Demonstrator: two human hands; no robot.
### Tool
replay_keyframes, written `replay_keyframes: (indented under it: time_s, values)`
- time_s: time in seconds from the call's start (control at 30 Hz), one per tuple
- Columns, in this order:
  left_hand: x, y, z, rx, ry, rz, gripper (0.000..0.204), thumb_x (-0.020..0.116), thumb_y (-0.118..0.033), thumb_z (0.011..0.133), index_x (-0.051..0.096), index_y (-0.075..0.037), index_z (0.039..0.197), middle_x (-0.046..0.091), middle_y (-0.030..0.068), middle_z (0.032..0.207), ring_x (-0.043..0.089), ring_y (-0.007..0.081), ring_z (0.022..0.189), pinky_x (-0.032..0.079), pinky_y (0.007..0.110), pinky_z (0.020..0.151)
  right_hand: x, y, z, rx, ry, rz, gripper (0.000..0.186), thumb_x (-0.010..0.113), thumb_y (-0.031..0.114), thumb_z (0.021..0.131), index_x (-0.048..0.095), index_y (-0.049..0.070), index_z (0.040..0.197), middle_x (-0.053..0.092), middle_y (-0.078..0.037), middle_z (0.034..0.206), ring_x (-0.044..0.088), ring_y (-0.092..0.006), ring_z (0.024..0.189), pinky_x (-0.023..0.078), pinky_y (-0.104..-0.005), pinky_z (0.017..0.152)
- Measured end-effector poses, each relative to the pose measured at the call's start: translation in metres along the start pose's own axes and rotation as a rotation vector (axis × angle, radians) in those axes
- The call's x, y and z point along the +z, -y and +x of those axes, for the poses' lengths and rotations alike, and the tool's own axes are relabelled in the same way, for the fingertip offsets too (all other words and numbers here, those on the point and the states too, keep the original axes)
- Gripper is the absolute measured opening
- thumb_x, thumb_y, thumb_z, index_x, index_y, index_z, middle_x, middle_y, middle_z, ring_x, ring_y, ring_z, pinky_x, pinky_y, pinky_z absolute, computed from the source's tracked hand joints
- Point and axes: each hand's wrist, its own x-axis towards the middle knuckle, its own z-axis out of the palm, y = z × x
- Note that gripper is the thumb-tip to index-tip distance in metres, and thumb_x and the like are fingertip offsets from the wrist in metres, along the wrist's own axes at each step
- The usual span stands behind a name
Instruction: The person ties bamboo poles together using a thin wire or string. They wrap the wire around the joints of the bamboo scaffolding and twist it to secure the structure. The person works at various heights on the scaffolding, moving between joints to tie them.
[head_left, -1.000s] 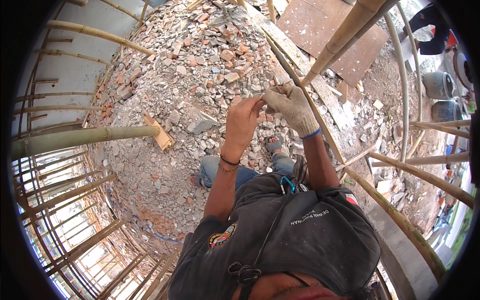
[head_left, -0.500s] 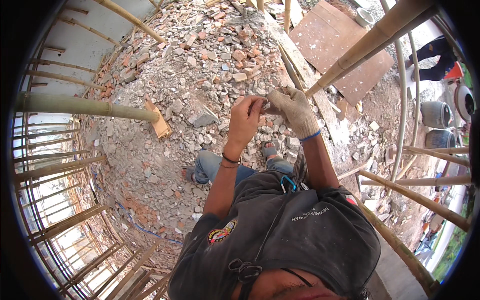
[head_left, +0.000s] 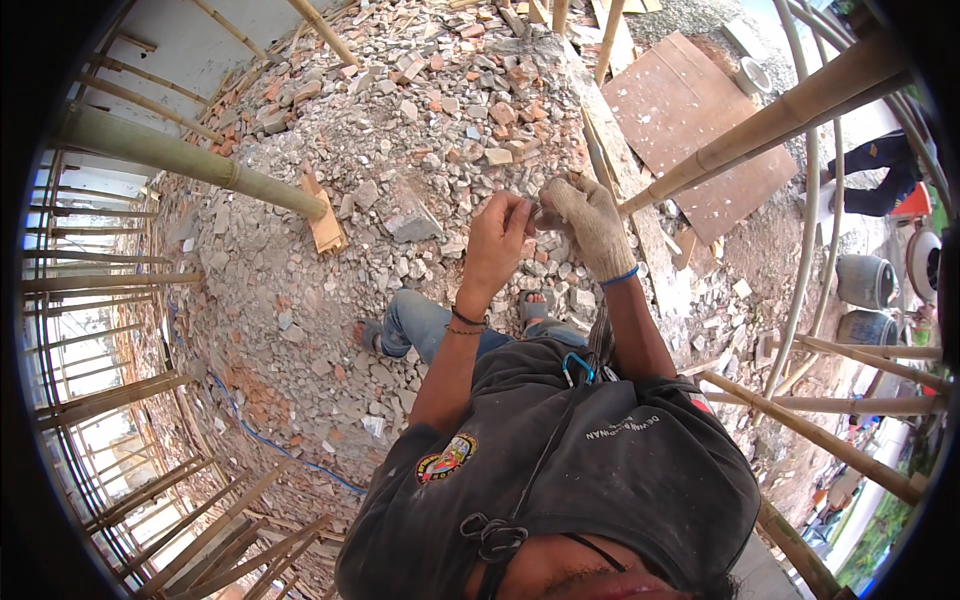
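Observation:
My bare left hand [head_left: 495, 245] is raised in front of my body, thumb and fingers pinched together on something small that I cannot make out. Close on its right, my right hand [head_left: 592, 230] wears a pale knitted glove with a blue band at the wrist. Its fingers curl inward toward the left fingertips, and whatever they hold is hidden. A small greyish gap with blurred detail lies between the two hands. Dark cords circle my left wrist. Below the hands, my sandalled feet [head_left: 533, 305] stand on broken rubble [head_left: 330, 290].
A thick bamboo pole [head_left: 190, 160] ends on a short wooden block [head_left: 325, 225] at left. Another bamboo pole [head_left: 740, 130] slants across the upper right, over a brown board [head_left: 690, 120]. Dark tubs [head_left: 865, 282] and a person's legs [head_left: 875, 175] are at far right. A blue line [head_left: 270, 440] crosses the rubble.
My view has shifted slightly, so poles and rubble sit differently in the picture. Both hands stay close together in front of me, with the left still pinched.

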Motion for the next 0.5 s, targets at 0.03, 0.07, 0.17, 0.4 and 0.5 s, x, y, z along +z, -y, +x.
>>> replay_keyframes:
  time_s: [0.03, 0.07, 0.17, 0.4, 0.5]
  values:
    - [0.001, -0.001, -0.001, 0.007, -0.022, 0.016, 0.017, 0.058, -0.015, 0.100, 0.059, 0.001, 0.092, 0.060, 0.0048, 0.067, 0.054, 0.0100, 0.057, 0.043, 0.029, 0.053, 0.005, 0.002, 0.000, 0.009, -0.005, 0.014, 0.026, 0.072, 0.021, 0.092, 0.063, 0.000, 0.103, 0.066, -0.005, 0.088, 0.066, -0.0123, 0.070, 0.060, -0.0302, 0.066]
    - [0.001, -0.002, -0.001, 0.014, -0.045, 0.032, 0.017, 0.058, -0.014, 0.100, 0.059, 0.001, 0.092, 0.059, 0.0050, 0.066, 0.054, 0.0107, 0.057, 0.043, 0.029, 0.053, 0.008, 0.001, 0.001, 0.010, -0.019, 0.010, 0.025, 0.071, 0.022, 0.093, 0.063, 0.000, 0.103, 0.067, -0.005, 0.089, 0.066, -0.0124, 0.071, 0.059, -0.0303, 0.066]
    - [-0.001, -0.006, -0.003, 0.054, -0.092, 0.086, 0.017, 0.057, -0.014, 0.100, 0.058, 0.001, 0.091, 0.058, 0.0051, 0.065, 0.053, 0.0111, 0.056, 0.042, 0.029, 0.052, 0.014, 0.000, 0.004, -0.008, -0.048, 0.038, 0.023, 0.068, 0.023, 0.095, 0.063, 0.002, 0.102, 0.067, -0.006, 0.090, 0.066, -0.0131, 0.075, 0.059, -0.0312, 0.066]
    - [-0.006, -0.012, -0.010, 0.056, -0.091, 0.090, 0.015, 0.056, -0.014, 0.101, 0.059, -0.001, 0.093, 0.053, -0.0006, 0.067, 0.047, 0.0054, 0.060, 0.038, 0.025, 0.053, 0.012, 0.004, 0.016, 0.106, -0.053, 0.371, 0.020, 0.065, 0.027, 0.097, 0.064, 0.007, 0.098, 0.066, -0.006, 0.089, 0.062, -0.0162, 0.077, 0.053, -0.0327, 0.063]
    - [-0.009, -0.012, -0.018, 0.056, -0.085, 0.061, 0.016, 0.058, -0.013, 0.099, 0.059, 0.001, 0.091, 0.056, 0.0040, 0.066, 0.051, 0.0096, 0.058, 0.041, 0.029, 0.052, 0.008, 0.005, 0.017, 0.216, -0.058, 0.422, 0.019, 0.066, 0.027, 0.096, 0.064, 0.008, 0.097, 0.064, -0.005, 0.087, 0.060, -0.0165, 0.074, 0.051, -0.0322, 0.063]
